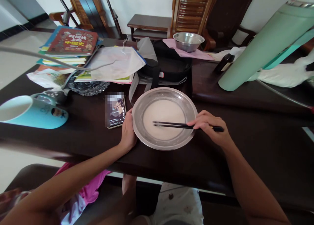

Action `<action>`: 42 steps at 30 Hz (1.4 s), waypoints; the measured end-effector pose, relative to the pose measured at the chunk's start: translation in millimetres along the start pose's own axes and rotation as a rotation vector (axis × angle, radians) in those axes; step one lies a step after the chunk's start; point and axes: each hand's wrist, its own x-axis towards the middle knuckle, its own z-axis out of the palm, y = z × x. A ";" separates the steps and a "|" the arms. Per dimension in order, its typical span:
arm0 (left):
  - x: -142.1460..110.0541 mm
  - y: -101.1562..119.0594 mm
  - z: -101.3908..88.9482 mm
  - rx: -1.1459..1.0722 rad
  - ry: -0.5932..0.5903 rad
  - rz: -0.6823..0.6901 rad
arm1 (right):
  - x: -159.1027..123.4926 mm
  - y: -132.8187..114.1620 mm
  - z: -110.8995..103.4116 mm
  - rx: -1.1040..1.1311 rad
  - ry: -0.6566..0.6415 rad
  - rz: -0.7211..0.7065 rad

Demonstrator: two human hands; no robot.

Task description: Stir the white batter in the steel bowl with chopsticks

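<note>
A shallow steel basin [188,104] with white batter or flour paste [164,114] in it sits on the dark wooden table [257,146] in front of me. My right hand [211,126] is closed on a pair of black chopsticks [171,124], whose tips lie in the white mix. My left hand [128,130] presses against the basin's left rim, fingers curled along it. A phone [115,111] with a lit screen lies just left of that hand.
A blue lamp base [36,113] and a glass dish [87,86] stand at the left. Books [72,43] and papers are stacked behind. A black bag [169,66], a steel bowl [188,41] and a green cylinder [265,43] stand further back. Wooden chairs are behind the table.
</note>
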 end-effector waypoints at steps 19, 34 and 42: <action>-1.3 2.8 0.2 0.029 0.021 -0.002 | -0.6 0.6 -3.6 0.004 0.078 0.074; -0.6 0.4 0.6 0.031 0.021 0.013 | -0.2 1.6 -2.5 -0.035 0.005 0.073; -0.5 2.0 1.3 0.009 0.018 0.003 | -1.1 1.1 -3.3 0.022 0.047 0.073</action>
